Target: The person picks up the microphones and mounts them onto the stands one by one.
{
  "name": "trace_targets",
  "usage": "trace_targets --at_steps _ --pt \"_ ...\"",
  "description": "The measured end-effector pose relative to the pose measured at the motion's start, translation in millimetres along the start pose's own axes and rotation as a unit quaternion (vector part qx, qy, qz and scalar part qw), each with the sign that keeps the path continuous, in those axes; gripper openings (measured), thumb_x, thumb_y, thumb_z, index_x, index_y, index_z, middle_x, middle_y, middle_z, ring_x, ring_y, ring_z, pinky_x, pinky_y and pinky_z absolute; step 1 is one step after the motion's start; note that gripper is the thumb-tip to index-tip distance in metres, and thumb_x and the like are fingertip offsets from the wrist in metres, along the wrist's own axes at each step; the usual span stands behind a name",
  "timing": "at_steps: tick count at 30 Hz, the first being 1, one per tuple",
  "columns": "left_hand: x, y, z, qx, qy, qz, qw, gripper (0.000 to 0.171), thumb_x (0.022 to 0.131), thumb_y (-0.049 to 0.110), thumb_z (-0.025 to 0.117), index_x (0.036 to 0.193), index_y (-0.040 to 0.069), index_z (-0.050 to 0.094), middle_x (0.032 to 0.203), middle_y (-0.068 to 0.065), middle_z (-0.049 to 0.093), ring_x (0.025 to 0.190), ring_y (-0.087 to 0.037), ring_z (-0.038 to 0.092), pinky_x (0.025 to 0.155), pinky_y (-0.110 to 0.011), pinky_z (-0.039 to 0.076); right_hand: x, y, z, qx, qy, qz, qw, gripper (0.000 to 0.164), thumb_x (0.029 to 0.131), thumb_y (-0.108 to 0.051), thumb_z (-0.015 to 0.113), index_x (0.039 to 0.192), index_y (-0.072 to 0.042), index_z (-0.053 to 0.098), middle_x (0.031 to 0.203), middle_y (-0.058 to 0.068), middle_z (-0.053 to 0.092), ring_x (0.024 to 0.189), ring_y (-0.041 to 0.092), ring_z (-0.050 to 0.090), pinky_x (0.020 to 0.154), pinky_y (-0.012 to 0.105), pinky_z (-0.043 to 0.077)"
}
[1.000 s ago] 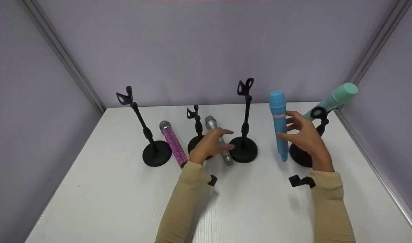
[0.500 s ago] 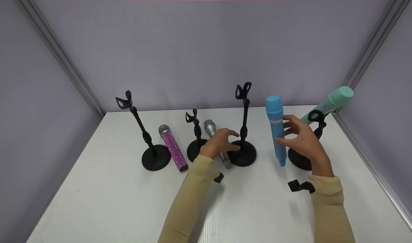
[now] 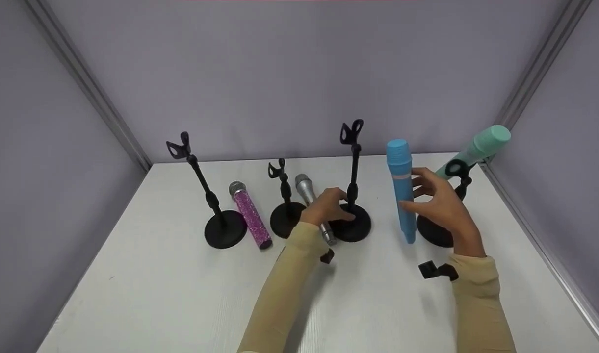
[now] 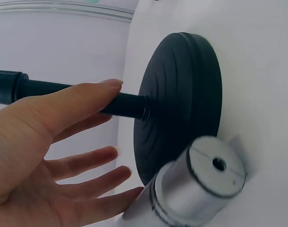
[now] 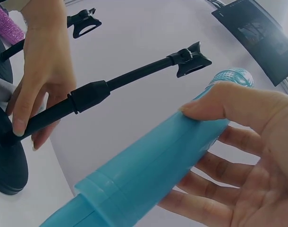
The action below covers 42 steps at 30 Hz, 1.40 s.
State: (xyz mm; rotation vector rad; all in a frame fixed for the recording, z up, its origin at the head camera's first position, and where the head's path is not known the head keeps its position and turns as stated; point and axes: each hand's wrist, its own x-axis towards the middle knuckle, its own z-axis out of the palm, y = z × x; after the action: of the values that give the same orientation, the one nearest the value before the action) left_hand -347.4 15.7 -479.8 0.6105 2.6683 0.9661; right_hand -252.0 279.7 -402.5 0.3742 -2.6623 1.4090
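My right hand (image 3: 441,203) grips a light blue microphone (image 3: 401,191) around its body, head up and tail down, above the table. In the right wrist view the thumb lies on one side of the blue microphone (image 5: 148,161), the fingers on the other. My left hand (image 3: 326,206) is at the lower pole of a tall black microphone stand (image 3: 354,169). Its thumb and index finger straddle the pole (image 4: 127,105), the other fingers extended; firm contact is unclear. A silver microphone (image 4: 182,189) lies beneath this hand, against the round base (image 4: 177,94).
A pink glittery microphone (image 3: 251,218) lies between a left black stand (image 3: 224,229) and a short stand (image 3: 285,215). At right, a mint green microphone (image 3: 481,147) leans at another black stand (image 3: 434,233). Grey walls (image 3: 299,73) bound the white table (image 3: 157,294).
My left hand has moved right, from over the silver microphone to the tall stand's pole. The right hand keeps holding the blue microphone almost still. The head view shifted slightly.
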Motion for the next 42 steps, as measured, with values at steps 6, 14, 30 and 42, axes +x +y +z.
trace_targets --at_steps 6,14,30,42 --pt "1.4 -2.7 1.6 0.022 -0.006 -0.012 0.9997 0.034 0.083 0.012 0.086 0.116 0.005 0.076 0.115 -0.009 0.076 0.106 -0.021 0.070 0.094 -0.033 0.057 1 -1 0 0.004 0.002 -0.002 1.000 0.074 0.088 -0.013 0.080 0.152 -0.007 0.045 0.131 0.024 0.063 0.114 0.036 0.062 0.099 0.055 0.048" --pt "1.6 -5.3 6.0 0.023 0.006 -0.003 0.9997 0.023 0.082 0.009 0.087 0.104 0.007 0.081 0.102 -0.006 0.079 0.091 -0.016 0.070 0.083 -0.029 0.059 0 -1 -1 -0.001 0.006 -0.009 1.000 0.071 0.089 -0.014 0.079 0.152 -0.006 0.045 0.130 0.024 0.064 0.113 0.035 0.062 0.098 0.056 0.049" --pt "-1.6 6.6 16.3 0.035 0.004 0.000 0.9994 0.026 0.080 0.011 0.088 0.105 0.008 0.081 0.103 -0.006 0.079 0.088 -0.013 0.067 0.080 -0.027 0.058 -1 -3 -5 0.001 0.011 -0.003 1.000 0.071 0.090 -0.014 0.078 0.152 -0.008 0.045 0.134 0.025 0.062 0.116 0.037 0.061 0.100 0.063 0.048" --pt "-15.9 18.1 25.3 0.038 -0.018 0.000 0.9991 0.024 0.080 0.012 0.088 0.104 0.009 0.082 0.102 -0.004 0.079 0.088 -0.013 0.069 0.078 -0.024 0.057 -4 -5 -13 -0.014 0.030 -0.007 0.999 0.071 0.090 -0.019 0.080 0.151 -0.010 0.047 0.131 0.020 0.065 0.110 0.020 0.059 0.091 0.047 0.051"
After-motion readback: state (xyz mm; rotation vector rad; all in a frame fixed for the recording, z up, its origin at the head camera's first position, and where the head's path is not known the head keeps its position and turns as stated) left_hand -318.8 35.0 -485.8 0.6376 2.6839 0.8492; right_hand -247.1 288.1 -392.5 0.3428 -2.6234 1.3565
